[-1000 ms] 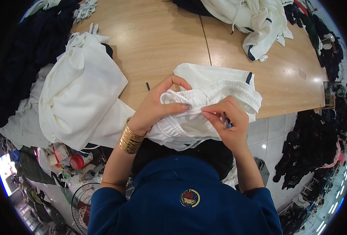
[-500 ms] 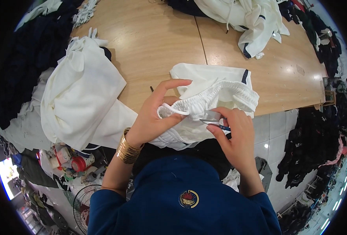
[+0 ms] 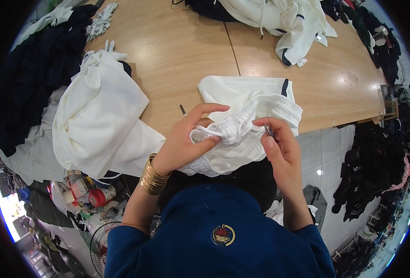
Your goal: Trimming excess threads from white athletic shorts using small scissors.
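Observation:
My left hand (image 3: 181, 144) is closed on the gathered elastic waistband (image 3: 232, 127) of a white pair of pants (image 3: 239, 88), thumb on its near side and forefinger stretched out above. A white drawstring (image 3: 209, 133) lies by that thumb. Between the thumb and fingers of my right hand (image 3: 282, 147) are small thread snips (image 3: 267, 130), seen nearly edge-on, their tip pointing up and away from me. The snips are just right of the bunched waistband, over the garment's opening; whether they touch the cloth I cannot tell. Part of the garment hangs over the table's near edge.
A big white cloth heap (image 3: 98, 111) lies at the left of the wooden table (image 3: 168, 55), beside dark garments (image 3: 33, 83). More white garments (image 3: 297, 28) lie at the far side. A thin dark pen-like tool (image 3: 183, 110) rests beyond my left hand. A fan (image 3: 104, 241) stands below left.
My right hand has drawn the snips back from the waistband and turned them from pointing left to pointing up. My left hand keeps its hold; the view has shifted slightly.

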`<act>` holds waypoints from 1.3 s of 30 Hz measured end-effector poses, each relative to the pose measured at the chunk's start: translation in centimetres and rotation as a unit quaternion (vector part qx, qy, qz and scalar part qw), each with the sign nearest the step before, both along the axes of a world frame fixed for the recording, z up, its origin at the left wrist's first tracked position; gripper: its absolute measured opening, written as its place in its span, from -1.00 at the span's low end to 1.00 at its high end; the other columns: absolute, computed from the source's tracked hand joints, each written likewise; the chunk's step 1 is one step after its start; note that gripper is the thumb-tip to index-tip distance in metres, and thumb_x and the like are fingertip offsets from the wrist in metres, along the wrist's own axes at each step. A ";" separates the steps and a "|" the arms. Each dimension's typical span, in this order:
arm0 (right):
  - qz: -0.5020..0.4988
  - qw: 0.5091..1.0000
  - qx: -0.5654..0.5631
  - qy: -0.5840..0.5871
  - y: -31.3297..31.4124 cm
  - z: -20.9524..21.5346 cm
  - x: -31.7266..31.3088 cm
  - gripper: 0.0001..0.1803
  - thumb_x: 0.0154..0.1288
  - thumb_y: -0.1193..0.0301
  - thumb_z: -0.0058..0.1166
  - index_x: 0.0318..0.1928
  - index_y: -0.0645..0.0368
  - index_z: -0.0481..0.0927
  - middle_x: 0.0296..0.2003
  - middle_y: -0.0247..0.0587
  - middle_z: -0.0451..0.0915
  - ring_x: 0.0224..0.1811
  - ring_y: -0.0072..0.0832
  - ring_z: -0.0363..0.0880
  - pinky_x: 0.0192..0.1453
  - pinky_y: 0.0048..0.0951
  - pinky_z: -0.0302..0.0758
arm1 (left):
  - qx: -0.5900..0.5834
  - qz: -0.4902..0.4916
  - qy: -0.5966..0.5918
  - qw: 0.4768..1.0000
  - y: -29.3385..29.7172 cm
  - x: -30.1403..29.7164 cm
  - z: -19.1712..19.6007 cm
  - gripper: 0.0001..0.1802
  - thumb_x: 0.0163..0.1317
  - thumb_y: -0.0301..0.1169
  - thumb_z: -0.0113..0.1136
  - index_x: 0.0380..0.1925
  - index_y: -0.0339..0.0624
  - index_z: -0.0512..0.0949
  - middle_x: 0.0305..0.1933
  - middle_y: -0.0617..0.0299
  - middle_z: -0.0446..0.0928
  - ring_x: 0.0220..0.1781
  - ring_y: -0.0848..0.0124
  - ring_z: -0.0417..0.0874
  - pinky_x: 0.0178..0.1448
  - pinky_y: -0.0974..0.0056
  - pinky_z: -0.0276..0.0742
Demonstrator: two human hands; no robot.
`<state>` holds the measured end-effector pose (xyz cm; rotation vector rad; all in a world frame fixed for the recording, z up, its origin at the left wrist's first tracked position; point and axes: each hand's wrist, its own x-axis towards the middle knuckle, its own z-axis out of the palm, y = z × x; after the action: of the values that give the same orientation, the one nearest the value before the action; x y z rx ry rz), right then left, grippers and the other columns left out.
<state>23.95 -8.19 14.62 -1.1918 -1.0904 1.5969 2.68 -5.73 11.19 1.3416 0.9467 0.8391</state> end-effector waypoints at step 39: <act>0.031 0.861 0.301 -0.408 -2.6 -1.5 0.7 -0.72 0.11 0.33 0.20 -0.19 0.15 0.51 -0.46 -0.26 0.51 -0.50 -0.35 0.47 -0.39 -0.44 0.38 | 0.012 -0.024 -0.018 0.999 -0.8 0.6 0.2 -0.58 0.08 -0.53 0.19 -0.01 -0.20 0.41 0.03 0.25 0.47 -0.01 0.44 0.49 0.15 0.30 0.36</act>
<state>24.67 -10.74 13.09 -1.3991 -1.9918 0.6252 3.26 -6.52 11.43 1.3598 0.8748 0.8371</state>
